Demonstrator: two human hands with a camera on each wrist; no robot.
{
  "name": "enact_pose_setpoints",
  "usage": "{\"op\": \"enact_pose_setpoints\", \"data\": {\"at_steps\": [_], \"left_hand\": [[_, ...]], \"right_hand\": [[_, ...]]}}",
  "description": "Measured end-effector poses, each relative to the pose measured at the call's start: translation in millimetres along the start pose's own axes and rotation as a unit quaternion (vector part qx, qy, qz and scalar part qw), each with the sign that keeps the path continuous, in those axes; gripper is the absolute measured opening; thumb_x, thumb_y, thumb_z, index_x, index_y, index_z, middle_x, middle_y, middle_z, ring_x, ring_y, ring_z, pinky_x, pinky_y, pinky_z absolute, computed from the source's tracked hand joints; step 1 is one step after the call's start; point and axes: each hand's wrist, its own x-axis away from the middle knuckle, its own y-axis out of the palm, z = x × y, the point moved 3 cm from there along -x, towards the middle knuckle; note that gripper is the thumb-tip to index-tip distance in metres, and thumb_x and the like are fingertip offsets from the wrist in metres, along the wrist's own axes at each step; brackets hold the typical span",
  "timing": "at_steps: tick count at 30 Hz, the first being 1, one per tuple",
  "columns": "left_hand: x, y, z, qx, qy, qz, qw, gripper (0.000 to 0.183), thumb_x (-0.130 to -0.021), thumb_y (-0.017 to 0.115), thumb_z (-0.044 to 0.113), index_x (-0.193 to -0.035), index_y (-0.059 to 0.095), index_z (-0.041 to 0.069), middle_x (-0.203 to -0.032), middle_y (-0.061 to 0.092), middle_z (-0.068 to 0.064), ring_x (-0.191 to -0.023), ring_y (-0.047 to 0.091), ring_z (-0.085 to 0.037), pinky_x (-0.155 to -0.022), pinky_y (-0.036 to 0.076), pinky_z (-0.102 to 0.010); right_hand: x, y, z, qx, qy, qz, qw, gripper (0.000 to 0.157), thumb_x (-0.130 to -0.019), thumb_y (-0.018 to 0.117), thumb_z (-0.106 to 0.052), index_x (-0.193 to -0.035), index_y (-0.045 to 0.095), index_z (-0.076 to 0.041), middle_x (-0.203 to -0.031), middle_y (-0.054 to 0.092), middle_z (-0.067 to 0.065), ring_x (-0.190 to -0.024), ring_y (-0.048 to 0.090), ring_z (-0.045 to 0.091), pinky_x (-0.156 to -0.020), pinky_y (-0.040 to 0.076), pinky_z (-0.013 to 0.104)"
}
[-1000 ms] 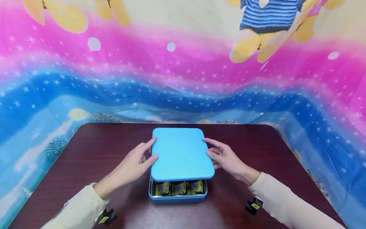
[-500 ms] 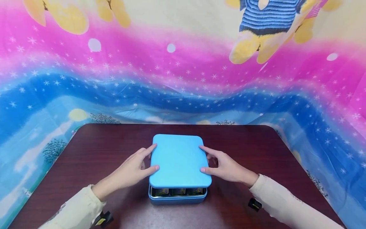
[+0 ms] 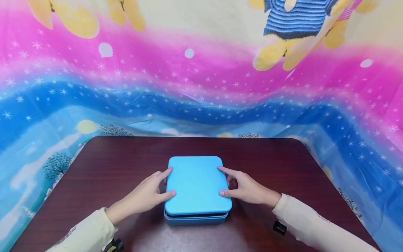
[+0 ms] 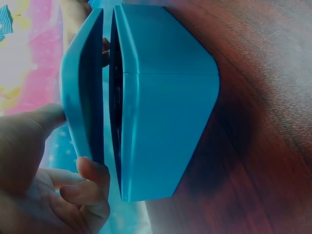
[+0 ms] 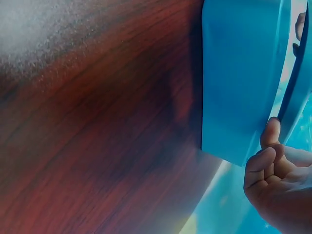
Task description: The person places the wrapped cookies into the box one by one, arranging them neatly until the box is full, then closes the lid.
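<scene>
A light blue square lid (image 3: 196,185) hovers just over a blue metal tin (image 3: 197,221) of matching shape. My left hand (image 3: 150,192) grips the lid's left edge, thumb and forefinger on top. Opposite it, my right hand (image 3: 248,187) holds the right edge in a similar way. In the left wrist view, a narrow gap runs between the lid (image 4: 73,83) and the tin (image 4: 165,117), and curled fingers (image 4: 90,170) sit at the rim. The right wrist view has fingertips (image 5: 270,131) under the lid's edge, beside the tin (image 5: 239,83). The tin's contents are mostly hidden.
The tin stands on a dark red-brown wooden table (image 3: 126,154) with rounded far corners. Behind and around the table hangs a printed cloth (image 3: 201,87) in pink, blue and cream. Dark wrist devices (image 3: 279,227) are strapped at both cream sleeves (image 3: 302,217).
Both hands have brought the lid down and towards the person, over the tin. The wrapped pieces inside, visible earlier, are now covered. The tin has stayed in place.
</scene>
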Motion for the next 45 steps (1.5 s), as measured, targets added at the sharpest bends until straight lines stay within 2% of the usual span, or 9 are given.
{"op": "enact_pose_setpoints", "data": {"at_steps": [13,22,27,35,45], "left_hand": [[1.5,7.3,-4.1,-0.018,-0.022,-0.012,0.9995,0.081,-0.089,0.076,0.037,-0.155,0.039,0.008,-0.108,0.060,-0.004,-0.081,0.051,-0.009,-0.065,0.043,-0.023],[2.8,9.6,-0.9,-0.009,-0.044,-0.030,0.9985,0.082,-0.089,0.075,0.031,-0.157,0.034,0.009,-0.117,0.058,-0.009,-0.072,0.049,-0.010,-0.065,0.042,-0.024],[1.6,10.5,-1.8,-0.011,-0.056,-0.032,0.9979,0.084,-0.089,0.076,0.033,-0.158,0.033,0.010,-0.117,0.058,-0.008,-0.076,0.049,-0.011,-0.067,0.042,-0.025],[1.4,11.0,-3.3,-0.017,-0.057,-0.038,0.9975,0.088,-0.088,0.078,0.038,-0.158,0.032,0.013,-0.114,0.058,-0.005,-0.094,0.053,-0.013,-0.068,0.040,-0.028],[1.9,10.9,-2.5,-0.007,-0.051,-0.045,0.9977,0.092,-0.086,0.080,0.038,-0.159,0.031,0.013,-0.114,0.058,-0.006,-0.099,0.055,-0.011,-0.066,0.041,-0.027]], "right_hand": [[-0.7,7.9,-0.5,0.003,0.017,-0.013,1.000,0.083,-0.091,0.073,-0.044,-0.156,0.034,-0.010,-0.089,0.058,-0.003,-0.071,0.053,0.010,-0.064,0.046,0.024],[-0.3,11.1,0.6,0.006,0.023,-0.006,1.000,0.085,-0.091,0.073,-0.046,-0.157,0.034,-0.010,-0.088,0.059,-0.004,-0.069,0.053,0.010,-0.062,0.046,0.023],[-0.8,12.0,2.7,0.005,0.017,0.001,1.000,0.086,-0.091,0.073,-0.046,-0.157,0.034,-0.009,-0.087,0.059,-0.004,-0.067,0.051,0.008,-0.061,0.045,0.023],[1.8,16.0,6.2,-0.007,0.018,-0.008,1.000,0.088,-0.090,0.073,-0.046,-0.158,0.030,-0.009,-0.087,0.058,-0.003,-0.062,0.048,0.008,-0.058,0.044,0.023],[4.1,16.1,4.4,0.004,0.020,-0.018,1.000,0.091,-0.089,0.074,-0.047,-0.158,0.030,-0.008,-0.088,0.060,-0.004,-0.061,0.048,0.008,-0.057,0.043,0.023]]}}
